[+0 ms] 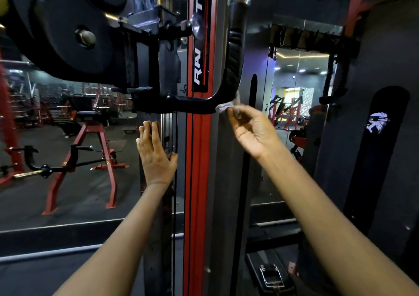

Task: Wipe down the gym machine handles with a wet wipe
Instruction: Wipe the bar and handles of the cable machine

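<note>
One black handle is seen on the machine, L-shaped, with a padded, ribbed upright grip capped at the top by a shiny metal collar and a smooth bar running leftward from the bend to a black bracket. One small white wet wipe, crumpled and soft-looking, is pressed against the underside of the bend. The wipe is pinched between the thumb and curled fingers of the right hand, which is raised with the palm turned leftward and the forearm extended up from the lower right. The left hand is held flat, fingers straight and together, laid against the grey upright post below the bar; nothing is gripped by it. A glossy red and black column with white lettering stands between the two hands. Two round, matte black weight plates are mounted at the upper left, the nearer one with a metal hub. Red-framed benches are visible behind, blurred
</note>
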### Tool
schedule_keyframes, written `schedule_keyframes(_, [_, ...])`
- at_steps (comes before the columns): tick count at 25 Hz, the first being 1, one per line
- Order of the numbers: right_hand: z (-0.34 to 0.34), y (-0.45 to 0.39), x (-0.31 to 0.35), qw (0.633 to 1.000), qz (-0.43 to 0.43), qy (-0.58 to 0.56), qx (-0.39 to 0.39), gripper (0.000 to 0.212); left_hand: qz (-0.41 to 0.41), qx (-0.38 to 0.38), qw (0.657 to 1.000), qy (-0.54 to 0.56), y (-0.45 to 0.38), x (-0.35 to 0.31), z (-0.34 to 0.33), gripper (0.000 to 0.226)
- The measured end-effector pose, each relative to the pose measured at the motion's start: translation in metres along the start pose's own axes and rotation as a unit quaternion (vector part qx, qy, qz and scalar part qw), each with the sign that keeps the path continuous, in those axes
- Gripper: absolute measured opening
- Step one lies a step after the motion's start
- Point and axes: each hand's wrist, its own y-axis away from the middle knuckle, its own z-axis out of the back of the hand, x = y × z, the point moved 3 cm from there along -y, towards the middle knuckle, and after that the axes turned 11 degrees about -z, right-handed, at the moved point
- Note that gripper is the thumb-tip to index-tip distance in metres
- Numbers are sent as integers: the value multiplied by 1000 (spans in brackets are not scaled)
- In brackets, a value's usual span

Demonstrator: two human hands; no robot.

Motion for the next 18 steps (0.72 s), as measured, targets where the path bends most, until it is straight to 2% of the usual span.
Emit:
schedule_keyframes(2, [-18,16,30,989,88,117,4,17,3,-1,1000,7,0,-1,0,95])
schedule_keyframes(3, [-31,19,47,971,149,186,-4,16,6,1,1000,11,0,-1,0,94])
schedule_keyframes(4, [-43,22,64,938,227,262,-17,15,10,2,1000,15,0,-1,0,94])
schedule_keyframes(5, [-58,23,81,877,323,354,-38,13,14,3,1000,18,-1,-2,1,95])
schedule_keyframes(7, [-81,19,101,685,496,524,-103,19,17,6,1000,23,-1,-3,2,95])
schedule_keyframes(8, [-87,14,102,606,533,577,-122,23,18,6,1000,25,-1,-4,3,94])
schedule_keyframes(9, [-87,9,98,561,548,607,-130,25,19,5,999,28,-1,-4,2,94])
schedule_keyframes(11, [-75,6,81,530,566,618,-131,27,23,7,999,32,-1,-3,1,94])
schedule_keyframes(18, [-21,21,20,564,574,581,-121,23,46,28,998,30,0,-4,2,94])
